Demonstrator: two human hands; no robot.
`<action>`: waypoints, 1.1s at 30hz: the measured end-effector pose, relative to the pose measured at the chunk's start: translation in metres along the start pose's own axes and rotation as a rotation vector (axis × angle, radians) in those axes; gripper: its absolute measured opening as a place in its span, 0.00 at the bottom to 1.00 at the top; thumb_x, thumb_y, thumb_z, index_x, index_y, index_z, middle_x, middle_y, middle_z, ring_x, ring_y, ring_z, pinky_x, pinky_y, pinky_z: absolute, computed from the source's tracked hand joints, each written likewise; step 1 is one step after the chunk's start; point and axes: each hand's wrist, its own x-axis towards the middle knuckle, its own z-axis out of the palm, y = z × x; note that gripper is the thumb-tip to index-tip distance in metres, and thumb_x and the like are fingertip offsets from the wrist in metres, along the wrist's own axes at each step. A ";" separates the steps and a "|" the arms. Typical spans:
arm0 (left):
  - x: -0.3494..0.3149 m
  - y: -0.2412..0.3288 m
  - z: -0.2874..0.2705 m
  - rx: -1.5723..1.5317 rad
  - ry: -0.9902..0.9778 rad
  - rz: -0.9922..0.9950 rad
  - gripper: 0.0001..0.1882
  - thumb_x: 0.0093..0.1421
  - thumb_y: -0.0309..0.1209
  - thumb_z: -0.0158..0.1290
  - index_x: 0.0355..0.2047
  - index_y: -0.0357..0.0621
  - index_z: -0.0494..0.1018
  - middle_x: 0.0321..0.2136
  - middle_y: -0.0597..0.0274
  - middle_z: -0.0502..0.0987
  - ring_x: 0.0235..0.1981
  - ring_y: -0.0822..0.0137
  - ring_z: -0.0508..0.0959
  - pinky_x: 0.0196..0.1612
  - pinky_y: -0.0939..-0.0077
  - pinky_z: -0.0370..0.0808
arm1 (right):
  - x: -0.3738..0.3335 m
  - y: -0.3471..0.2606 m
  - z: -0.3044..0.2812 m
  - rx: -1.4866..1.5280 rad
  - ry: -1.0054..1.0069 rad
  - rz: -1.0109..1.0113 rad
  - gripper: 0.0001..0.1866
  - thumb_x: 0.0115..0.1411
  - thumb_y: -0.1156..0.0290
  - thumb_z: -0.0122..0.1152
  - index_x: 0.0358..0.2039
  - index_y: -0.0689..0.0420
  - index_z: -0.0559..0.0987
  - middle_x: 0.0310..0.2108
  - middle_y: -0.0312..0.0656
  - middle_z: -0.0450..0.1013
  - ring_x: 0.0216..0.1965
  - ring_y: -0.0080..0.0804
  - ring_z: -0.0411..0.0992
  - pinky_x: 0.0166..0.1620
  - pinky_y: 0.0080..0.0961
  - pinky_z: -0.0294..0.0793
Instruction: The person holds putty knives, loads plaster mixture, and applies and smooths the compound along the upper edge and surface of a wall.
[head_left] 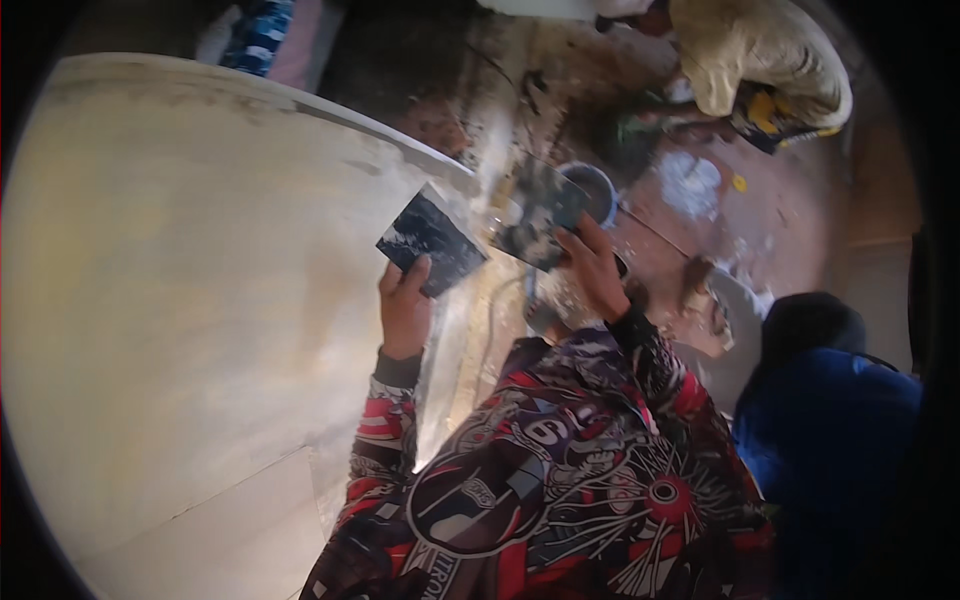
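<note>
In my left hand [404, 315] is a black rectangular flat plate [434, 236] smeared with whitish paste. My thumb lies on its face, and the fingers go behind it, partly hidden. It is held just above the edge of a large pale panel [200, 260]. To its right, my right hand [596, 270] grips the lower corner of a second dark flat plate [532, 215], streaked with grey-white patches and slightly blurred. The two plates are close together, tilted towards each other. Whether they touch is hard to make out.
Behind the right plate stands a round bucket [594, 192] on the dirty floor. A person in blue [830, 440] is close on my right. A whitish sack [775, 50] lies at the far right, and a white patch [690, 183] marks the floor.
</note>
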 end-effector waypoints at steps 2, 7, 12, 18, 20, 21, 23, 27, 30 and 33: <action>0.003 -0.001 -0.002 0.684 -0.060 0.053 0.14 0.62 0.22 0.51 0.49 0.41 0.76 0.36 0.52 0.79 0.39 0.57 0.79 0.43 0.71 0.75 | 0.001 -0.008 -0.001 -0.065 0.035 0.034 0.15 0.68 0.70 0.53 0.54 0.55 0.73 0.38 0.25 0.70 0.35 0.13 0.66 0.34 0.16 0.72; 0.001 0.005 0.020 1.039 -0.297 0.385 0.21 0.61 0.20 0.48 0.54 0.47 0.75 0.38 0.51 0.80 0.38 0.56 0.79 0.43 0.69 0.75 | -0.003 -0.010 0.002 -0.005 0.044 0.028 0.14 0.68 0.71 0.50 0.53 0.56 0.73 0.37 0.26 0.71 0.35 0.13 0.67 0.32 0.15 0.72; 0.004 -0.001 0.027 1.069 -0.326 0.489 0.24 0.59 0.17 0.49 0.55 0.46 0.75 0.39 0.52 0.80 0.34 0.58 0.78 0.39 0.71 0.73 | -0.003 -0.003 -0.001 -0.006 0.048 0.029 0.14 0.68 0.72 0.50 0.54 0.56 0.73 0.36 0.27 0.71 0.34 0.13 0.67 0.31 0.15 0.72; 0.004 -0.018 0.038 1.225 -0.419 0.524 0.24 0.54 0.17 0.49 0.52 0.47 0.76 0.38 0.57 0.81 0.40 0.55 0.79 0.42 0.64 0.72 | -0.001 -0.007 -0.001 -0.140 0.052 -0.003 0.13 0.68 0.73 0.51 0.51 0.58 0.74 0.34 0.27 0.70 0.32 0.13 0.66 0.31 0.17 0.71; 0.009 -0.023 0.036 1.220 -0.449 0.477 0.23 0.55 0.20 0.50 0.52 0.47 0.76 0.35 0.54 0.81 0.39 0.54 0.79 0.41 0.64 0.73 | 0.001 0.002 -0.012 -0.348 0.060 -0.052 0.10 0.67 0.73 0.52 0.47 0.60 0.74 0.33 0.27 0.69 0.32 0.14 0.65 0.32 0.17 0.71; 0.009 -0.021 0.035 1.212 -0.507 0.423 0.22 0.55 0.20 0.49 0.51 0.47 0.77 0.34 0.52 0.80 0.37 0.52 0.78 0.39 0.63 0.73 | 0.004 0.008 -0.014 -0.347 0.055 -0.052 0.10 0.67 0.73 0.52 0.47 0.60 0.74 0.33 0.27 0.69 0.32 0.14 0.65 0.32 0.17 0.71; 0.014 -0.038 0.028 1.125 -0.572 0.483 0.21 0.55 0.22 0.49 0.50 0.45 0.78 0.30 0.48 0.79 0.32 0.48 0.77 0.34 0.62 0.73 | 0.009 0.018 -0.019 -0.376 0.135 -0.131 0.07 0.67 0.73 0.52 0.43 0.59 0.74 0.33 0.27 0.70 0.32 0.14 0.66 0.33 0.18 0.70; 0.035 -0.060 -0.013 0.769 -0.566 -0.189 0.13 0.60 0.28 0.55 0.45 0.39 0.77 0.35 0.57 0.80 0.36 0.66 0.77 0.42 0.73 0.71 | 0.025 0.007 -0.024 0.090 0.228 0.045 0.07 0.68 0.72 0.52 0.44 0.55 0.74 0.35 0.28 0.73 0.34 0.15 0.70 0.35 0.18 0.71; 0.073 -0.026 -0.039 0.422 -0.446 -0.293 0.14 0.63 0.32 0.56 0.44 0.34 0.76 0.35 0.69 0.78 0.37 0.75 0.74 0.44 0.76 0.71 | 0.040 0.031 -0.078 0.118 0.222 0.062 0.11 0.68 0.71 0.52 0.49 0.55 0.74 0.38 0.30 0.73 0.34 0.19 0.72 0.35 0.21 0.74; 0.125 0.068 -0.042 1.224 -0.375 -0.053 0.13 0.65 0.28 0.52 0.48 0.38 0.76 0.37 0.66 0.80 0.37 0.76 0.75 0.43 0.76 0.71 | 0.053 0.064 -0.094 0.207 0.266 0.144 0.09 0.67 0.71 0.53 0.47 0.54 0.74 0.35 0.27 0.71 0.32 0.17 0.70 0.33 0.20 0.72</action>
